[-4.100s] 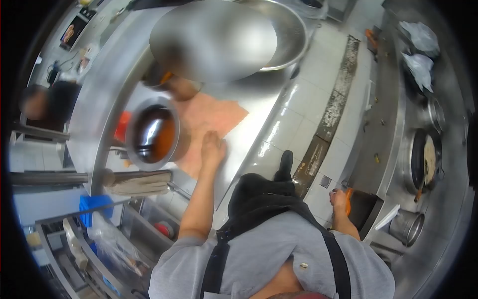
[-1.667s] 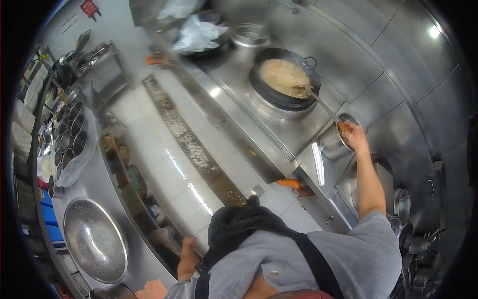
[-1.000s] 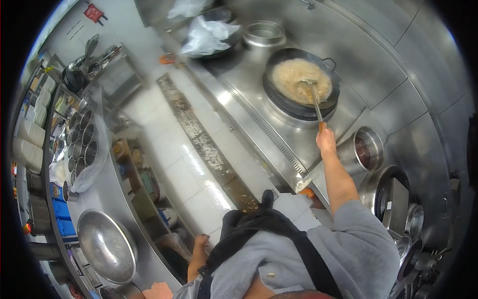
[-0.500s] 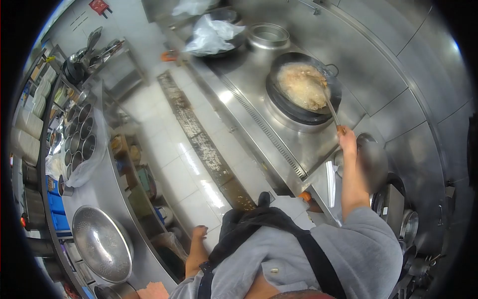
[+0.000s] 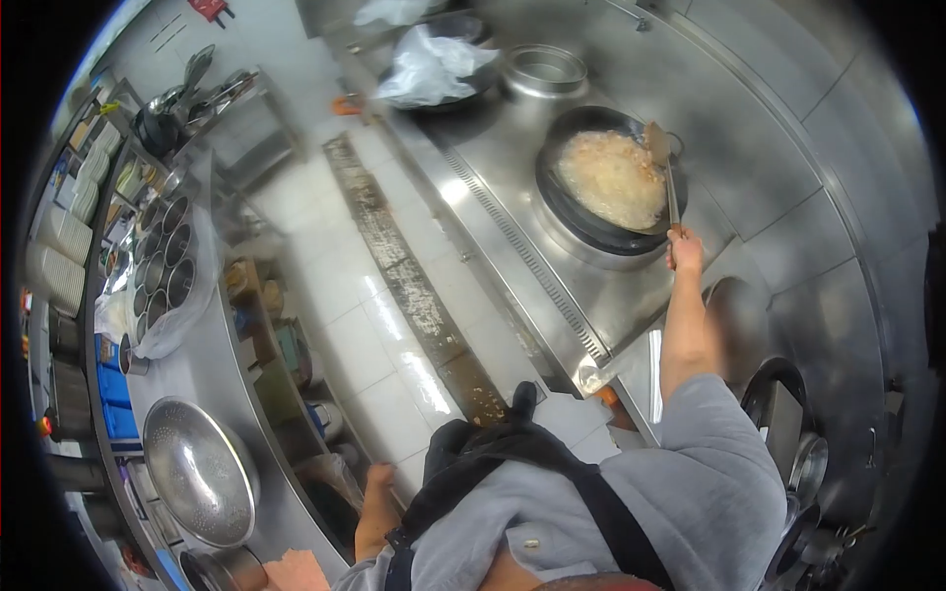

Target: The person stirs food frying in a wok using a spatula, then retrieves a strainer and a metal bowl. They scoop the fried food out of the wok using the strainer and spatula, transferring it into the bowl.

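Note:
My right hand (image 5: 684, 249) is closed round the wooden grip of a long-handled wok spatula (image 5: 673, 192). The spatula's blade is raised at the wok's far right rim, beside the ring handle. Pale, foamy, bubbling food (image 5: 611, 177) with orange-brown bits along its upper right side fills the middle of the black wok (image 5: 562, 222), which rests on a round burner of the steel range. Low on the other side, my left hand (image 5: 379, 477) hangs by my body near the counter edge; its fingers look curled in, with nothing visible in them.
Behind the wok are a round metal burner ring (image 5: 545, 71) and another wok covered with a crumpled plastic bag (image 5: 434, 64). A perforated steel bowl (image 5: 202, 473) stands on the left counter, near several metal canisters (image 5: 163, 266). A floor drain strip (image 5: 394, 266) runs between counter and range.
The spatula's blade has come up out of the food to the wok's far right rim. My right hand still grips it. The whole view has shifted slightly.

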Demonstrator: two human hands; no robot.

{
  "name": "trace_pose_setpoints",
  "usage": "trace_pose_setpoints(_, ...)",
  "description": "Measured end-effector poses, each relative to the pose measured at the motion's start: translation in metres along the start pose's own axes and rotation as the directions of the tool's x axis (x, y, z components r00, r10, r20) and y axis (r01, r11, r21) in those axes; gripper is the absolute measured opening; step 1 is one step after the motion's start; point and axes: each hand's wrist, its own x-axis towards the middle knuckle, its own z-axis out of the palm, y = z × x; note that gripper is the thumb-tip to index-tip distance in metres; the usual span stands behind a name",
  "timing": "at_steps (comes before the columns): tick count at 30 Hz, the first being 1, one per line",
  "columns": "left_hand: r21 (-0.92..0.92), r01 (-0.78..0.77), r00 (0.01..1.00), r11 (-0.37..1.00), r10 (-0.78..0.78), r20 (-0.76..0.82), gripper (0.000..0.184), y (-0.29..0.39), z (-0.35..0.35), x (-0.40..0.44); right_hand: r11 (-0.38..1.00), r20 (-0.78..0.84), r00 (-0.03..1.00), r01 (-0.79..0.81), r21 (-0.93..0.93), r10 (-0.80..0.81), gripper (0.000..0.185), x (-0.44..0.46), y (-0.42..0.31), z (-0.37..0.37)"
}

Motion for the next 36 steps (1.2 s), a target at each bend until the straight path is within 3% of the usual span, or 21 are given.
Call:
trace_pose_setpoints(1, 0.031, -0.021, 1.0, 0.999, 0.021, -0.011, 0.028, -0.002, 0.0, -0.005, 1.0, 0.017, 1.0, -0.002, 0.002, 0.002, 0.037, 0.005, 0.002, 0.012)
trace_pose_setpoints(3, 0.063, -0.031, 0.999, 0.998, 0.033, -0.035, 0.027, -0.009, 0.0, -0.016, 0.955, 0.167, 0.981, -0.144, 0.259, 0.102, 0.031, 0.008, 0.006, 0.035)
trace_pose_setpoints(4, 0.147, -0.179, 0.984, 0.973, 0.177, 0.023, 0.026, -0.015, 0.0, -0.021, 0.953, 0.179, 0.978, -0.154, 0.26, 0.109, 0.031, 0.007, 0.008, 0.045)
trace_pose_setpoints(5, 0.222, -0.328, 0.945, 0.918, 0.314, 0.096, 0.025, -0.019, 0.001, -0.024, 0.903, 0.208, 0.968, -0.212, 0.375, 0.141, 0.028, 0.005, 0.009, 0.055)
trace_pose_setpoints(7, 0.24, -0.291, 0.956, 0.926, 0.274, 0.105, 0.024, -0.013, 0.006, -0.04, 0.799, 0.242, 0.949, -0.304, 0.518, 0.203, 0.022, -0.004, 0.012, 0.066)
trace_pose_setpoints(8, 0.252, -0.261, 0.964, 0.932, 0.237, 0.121, 0.024, -0.007, 0.01, -0.05, 0.795, 0.241, 0.949, -0.305, 0.524, 0.205, 0.022, -0.009, 0.014, 0.07)
trace_pose_setpoints(9, 0.237, -0.111, 0.994, 0.965, 0.11, 0.019, 0.024, 0.023, 0.019, -0.084, 0.788, 0.282, 0.938, -0.327, 0.521, 0.203, 0.022, -0.015, 0.018, 0.072)
trace_pose_setpoints(12, 0.243, -0.056, 0.997, 0.968, 0.066, -0.031, 0.025, 0.038, 0.021, -0.101, 0.797, 0.332, 0.929, -0.324, 0.51, 0.166, 0.024, -0.043, 0.021, 0.07)
trace_pose_setpoints(16, 0.302, -0.21, 0.976, 0.93, 0.216, 0.016, 0.025, 0.029, 0.0, -0.057, 0.878, 0.335, 0.936, -0.25, 0.409, 0.11, 0.033, -0.087, 0.015, 0.041)
trace_pose_setpoints(18, 0.281, -0.37, 0.928, 0.886, 0.34, 0.151, 0.025, 0.018, -0.015, -0.012, 0.99, 0.383, 0.923, -0.083, 0.117, 0.032, 0.039, -0.11, 0.003, 0.016)
trace_pose_setpoints(19, 0.288, -0.264, 0.964, 0.92, 0.255, 0.07, 0.03, 0.043, -0.014, -0.041, 0.997, 0.381, 0.924, -0.053, 0.056, 0.028, 0.041, -0.12, 0.0, 0.007)
trace_pose_setpoints(23, 0.472, -0.438, 0.898, 0.765, 0.343, 0.278, 0.031, 0.034, -0.03, -0.01, 0.985, 0.387, 0.909, 0.174, -0.012, -0.156, 0.036, -0.163, -0.004, -0.038)
trace_pose_setpoints(24, 0.512, -0.482, 0.874, 0.712, 0.345, 0.343, 0.031, 0.036, -0.032, 0.001, 0.917, 0.288, 0.91, 0.357, -0.18, -0.298, 0.034, -0.159, 0.012, -0.041)
trace_pose_setpoints(27, 0.595, -0.531, 0.843, 0.603, 0.305, 0.443, 0.032, 0.041, -0.033, 0.017, 0.784, 0.166, 0.907, 0.418, -0.46, -0.386, 0.028, -0.184, 0.009, -0.074)
trace_pose_setpoints(30, 0.62, -0.563, 0.823, 0.547, 0.299, 0.484, 0.033, 0.052, -0.038, 0.025, 0.717, 0.144, 0.9, 0.416, -0.559, -0.41, 0.027, -0.197, 0.012, -0.109)
trace_pose_setpoints(32, 0.606, -0.587, 0.806, 0.537, 0.321, 0.497, 0.033, 0.062, -0.041, 0.032, 0.568, 0.18, 0.801, 0.544, -0.618, -0.571, 0.029, -0.199, 0.014, -0.133)
trace_pose_setpoints(34, 0.58, -0.604, 0.794, 0.546, 0.347, 0.5, 0.034, 0.073, -0.044, 0.039, 0.569, 0.206, 0.865, 0.462, -0.68, -0.457, 0.028, -0.215, -0.007, -0.151)
trace_pose_setpoints(36, 0.536, -0.614, 0.785, 0.58, 0.373, 0.495, 0.035, 0.084, -0.037, 0.05, 0.538, 0.256, 0.832, 0.522, -0.662, -0.492, 0.025, -0.216, -0.011, -0.16)
